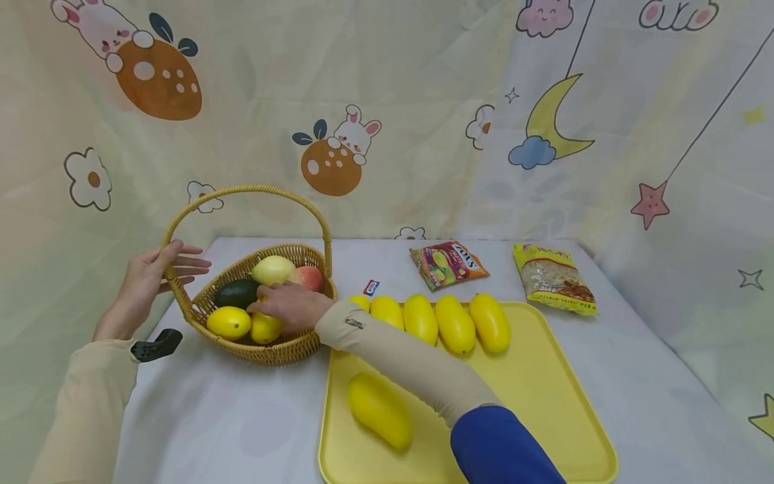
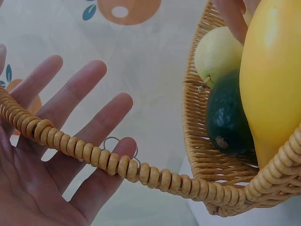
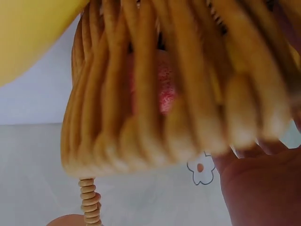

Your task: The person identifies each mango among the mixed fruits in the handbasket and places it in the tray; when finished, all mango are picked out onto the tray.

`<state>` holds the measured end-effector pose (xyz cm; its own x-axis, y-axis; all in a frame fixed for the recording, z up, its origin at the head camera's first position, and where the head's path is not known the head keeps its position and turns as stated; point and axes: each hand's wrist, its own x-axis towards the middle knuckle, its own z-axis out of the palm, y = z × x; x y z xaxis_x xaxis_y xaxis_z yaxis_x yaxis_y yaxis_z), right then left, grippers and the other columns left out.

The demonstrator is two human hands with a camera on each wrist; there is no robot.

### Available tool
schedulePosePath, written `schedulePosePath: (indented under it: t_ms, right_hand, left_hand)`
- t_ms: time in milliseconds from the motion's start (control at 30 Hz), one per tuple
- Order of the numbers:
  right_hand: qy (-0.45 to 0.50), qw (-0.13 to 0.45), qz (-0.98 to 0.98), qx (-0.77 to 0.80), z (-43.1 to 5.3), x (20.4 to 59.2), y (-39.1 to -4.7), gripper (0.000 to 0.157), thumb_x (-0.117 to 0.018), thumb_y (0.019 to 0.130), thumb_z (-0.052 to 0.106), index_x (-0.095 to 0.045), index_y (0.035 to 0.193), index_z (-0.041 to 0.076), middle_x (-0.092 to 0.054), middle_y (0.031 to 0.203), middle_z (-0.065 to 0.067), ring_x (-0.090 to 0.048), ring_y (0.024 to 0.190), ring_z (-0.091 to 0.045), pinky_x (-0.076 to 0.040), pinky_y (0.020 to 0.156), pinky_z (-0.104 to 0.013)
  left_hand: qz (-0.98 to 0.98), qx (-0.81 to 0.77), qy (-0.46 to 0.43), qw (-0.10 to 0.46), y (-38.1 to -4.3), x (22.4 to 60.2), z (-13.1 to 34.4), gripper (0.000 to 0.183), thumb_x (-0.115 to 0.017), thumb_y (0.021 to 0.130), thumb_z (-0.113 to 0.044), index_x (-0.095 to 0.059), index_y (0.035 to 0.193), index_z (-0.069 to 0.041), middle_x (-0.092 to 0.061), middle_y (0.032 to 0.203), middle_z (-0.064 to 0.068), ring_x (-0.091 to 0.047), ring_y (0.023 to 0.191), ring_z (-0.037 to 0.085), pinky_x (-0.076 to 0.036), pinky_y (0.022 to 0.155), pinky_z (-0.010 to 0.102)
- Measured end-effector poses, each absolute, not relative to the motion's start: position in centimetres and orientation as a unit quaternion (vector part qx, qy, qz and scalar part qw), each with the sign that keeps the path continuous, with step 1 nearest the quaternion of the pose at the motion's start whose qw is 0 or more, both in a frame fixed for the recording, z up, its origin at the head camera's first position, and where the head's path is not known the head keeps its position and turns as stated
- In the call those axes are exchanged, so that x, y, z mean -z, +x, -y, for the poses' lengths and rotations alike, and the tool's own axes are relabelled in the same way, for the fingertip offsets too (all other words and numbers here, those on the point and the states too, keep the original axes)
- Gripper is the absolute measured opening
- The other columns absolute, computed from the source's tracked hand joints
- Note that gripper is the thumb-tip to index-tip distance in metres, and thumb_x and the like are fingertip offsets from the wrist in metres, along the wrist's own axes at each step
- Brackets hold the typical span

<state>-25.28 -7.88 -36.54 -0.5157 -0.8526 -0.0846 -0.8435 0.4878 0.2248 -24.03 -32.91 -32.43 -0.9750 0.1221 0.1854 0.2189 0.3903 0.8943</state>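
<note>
A wicker basket [image 1: 284, 353] stands at the left. It holds two lemons, the left one [image 1: 228, 323] and the right one [image 1: 266, 328], a dark green avocado [image 1: 236, 294], a pale yellow-green pear [image 1: 274, 270] and a reddish peach [image 1: 307, 277]. My left hand [image 1: 138, 282] touches the basket's handle [image 2: 155, 178] with its palm side, fingers straight and spread. Reaching over the right rim, my right hand [image 1: 295, 306] has its fingers curled over the right lemon; some fingertips are hidden. The right wrist view mostly shows the blurred wicker wall [image 3: 150, 94].
A yellow tray [image 1: 532, 403] lies right of the basket, under my right forearm. Several yellow mangoes [image 1: 455, 324] line its far edge, and one mango [image 1: 379, 410] lies nearer. Behind are a candy bag [image 1: 449, 264], a yellow food packet [image 1: 555, 279] and a small wrapper [image 1: 371, 288].
</note>
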Motion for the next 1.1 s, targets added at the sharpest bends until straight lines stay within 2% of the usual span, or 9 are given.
schedulePosePath:
  t_ms: [133,333,433,633,967,1100]
  right_hand:
    - [0.473,0.015,0.870,0.141,8.2,36.9,-25.3,0.060,-0.068,0.089,0.030,-0.044,0.143,0.029,-0.041,0.141,-0.002,-0.048,0.119,-0.016,-0.043,0.099,-0.025]
    - [0.474,0.028,0.867,0.151,8.0,37.2,-25.3,0.060,-0.071,0.087,0.030,-0.046,0.141,0.033,-0.038,0.141,-0.004,-0.049,0.116,-0.016,-0.046,0.097,-0.024]
    - [0.474,0.022,0.868,0.146,8.0,37.4,-25.2,0.059,-0.070,0.087,0.031,-0.046,0.141,0.031,-0.037,0.144,-0.006,-0.046,0.122,-0.017,-0.048,0.094,-0.025]
    - [0.468,0.016,0.868,0.163,8.3,37.8,-25.0,0.052,-0.062,0.093,0.029,-0.044,0.142,0.029,-0.035,0.150,-0.007,-0.039,0.134,-0.022,-0.046,0.099,-0.028]
    - [0.469,0.021,0.865,0.179,8.3,37.6,-24.7,0.050,-0.063,0.091,0.035,-0.049,0.138,0.032,-0.044,0.139,-0.001,-0.047,0.120,-0.016,-0.047,0.091,-0.025]
    - [0.466,0.016,0.869,0.167,8.3,37.4,-24.7,0.050,-0.064,0.090,0.036,-0.049,0.137,0.032,-0.046,0.136,0.000,-0.050,0.114,-0.016,-0.050,0.083,-0.026]
  left_hand:
    - [0.830,0.546,-0.106,0.042,-23.8,32.3,32.8,0.039,-0.035,0.101,-0.049,-0.064,0.115,-0.025,-0.070,0.092,-0.022,-0.067,0.088,-0.002,-0.053,0.071,0.016]
    - [0.833,0.542,-0.102,0.044,-23.8,32.2,32.7,0.042,-0.035,0.101,-0.050,-0.064,0.116,-0.023,-0.070,0.092,-0.024,-0.067,0.088,-0.001,-0.053,0.071,0.017]
    - [0.835,0.539,-0.099,0.046,-23.9,32.1,32.8,0.043,-0.036,0.100,-0.051,-0.064,0.117,-0.023,-0.070,0.092,-0.024,-0.067,0.088,-0.001,-0.053,0.071,0.017]
    - [0.835,0.539,-0.102,0.045,-23.9,32.3,32.8,0.044,-0.035,0.100,-0.051,-0.063,0.117,-0.022,-0.070,0.093,-0.022,-0.067,0.089,-0.001,-0.053,0.072,0.017]
    - [0.835,0.539,-0.100,0.045,-23.9,32.5,32.9,0.045,-0.036,0.100,-0.052,-0.064,0.118,-0.022,-0.070,0.093,-0.022,-0.067,0.089,-0.001,-0.053,0.072,0.018]
    - [0.837,0.537,-0.099,0.047,-24.0,32.4,32.8,0.046,-0.036,0.099,-0.053,-0.063,0.117,-0.021,-0.070,0.093,-0.023,-0.067,0.088,-0.002,-0.053,0.071,0.018]
